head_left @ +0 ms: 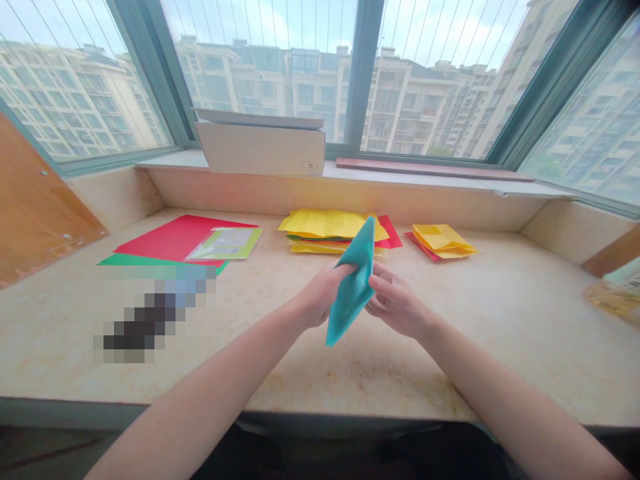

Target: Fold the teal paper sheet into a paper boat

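A folded sheet of teal paper point(356, 290) is held up between my hands above the counter, tilted with its top edge toward the right. My left hand point(323, 293) grips it from the left, the thumb pressed on its face and the other fingers mostly hidden behind. From the right, my right hand point(395, 297) pinches the paper's right edge, thumb and fingers closed. Just behind the teal paper lies a stack of folded yellow paper point(325, 223) with green and red sheets in it, partly covered by the teal piece.
Red paper point(175, 237) and green paper point(113, 261) lie at left under a clear-fronted packet point(245, 241). Folded yellow and red papers point(443, 240) sit at right. A white box point(265, 147) stands on the sill. A pixelated patch hides something at left; a plastic bag point(617, 293) is far right.
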### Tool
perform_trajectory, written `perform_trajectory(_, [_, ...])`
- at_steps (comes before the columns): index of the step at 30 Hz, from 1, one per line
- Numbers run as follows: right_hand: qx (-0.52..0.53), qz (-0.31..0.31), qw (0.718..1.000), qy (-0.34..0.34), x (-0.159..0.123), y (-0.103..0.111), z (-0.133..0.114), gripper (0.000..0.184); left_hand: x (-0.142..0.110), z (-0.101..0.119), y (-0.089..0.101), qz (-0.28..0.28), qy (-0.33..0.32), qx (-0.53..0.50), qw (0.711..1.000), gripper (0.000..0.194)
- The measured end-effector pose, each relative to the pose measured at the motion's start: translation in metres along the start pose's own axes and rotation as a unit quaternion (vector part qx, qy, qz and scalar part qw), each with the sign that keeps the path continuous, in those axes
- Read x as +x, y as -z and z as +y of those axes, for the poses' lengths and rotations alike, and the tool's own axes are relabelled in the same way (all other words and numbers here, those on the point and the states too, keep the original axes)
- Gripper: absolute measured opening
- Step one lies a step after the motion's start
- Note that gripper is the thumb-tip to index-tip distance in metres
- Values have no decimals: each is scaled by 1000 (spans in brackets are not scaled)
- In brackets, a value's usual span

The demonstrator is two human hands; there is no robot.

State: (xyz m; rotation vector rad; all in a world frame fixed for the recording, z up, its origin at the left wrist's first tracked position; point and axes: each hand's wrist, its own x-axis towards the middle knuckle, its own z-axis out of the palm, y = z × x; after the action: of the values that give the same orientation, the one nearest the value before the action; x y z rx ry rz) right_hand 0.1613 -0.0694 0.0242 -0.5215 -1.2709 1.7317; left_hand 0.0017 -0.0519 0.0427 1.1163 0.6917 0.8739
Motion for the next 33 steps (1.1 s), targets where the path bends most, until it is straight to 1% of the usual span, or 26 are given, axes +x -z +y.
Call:
perform_trajectory(3, [-7,23,1000,5,1,1,-4,26,-2,4,5,-15,-25,12,1000,36])
perform_trajectory(6, [-7,43,999,24,2,8,-7,27,-4,9,7,-26,-58,30,998,43])
perform_trajectory(9, [-5,27,999,28,2,13,-8,35,-6,10,6,-31,-73,57,995,51])
perform_trajectory(11, [-6,16,1000,24,1,14,-8,35,-6,9,5,-28,-74,66,995,50])
perform_trajectory(14, [-4,31,999,18,0,12,-10,28,-5,6,5,-28,-74,71,994,48])
perform_trajectory(19, [-9,40,999,6,-1,11,-10,24,-4,5,8,-25,-82,92,992,44])
perform_trajectory(23, [-4,47,999,9,-2,12,-8,23,-5,8,8,-33,-72,89,993,45])
perform_trajectory(26, [-1,45,999,1,-3,12,-9,26,-6,10,8,-33,-73,78,994,45])
perform_trajectory(31, [-25,43,998,-24,-7,10,-15,39,-6,10,10,-37,-64,50,996,45])
perform_trajectory(33, [-26,36,999,-26,-7,8,-18,40,-4,8,11,-39,-59,39,997,46])
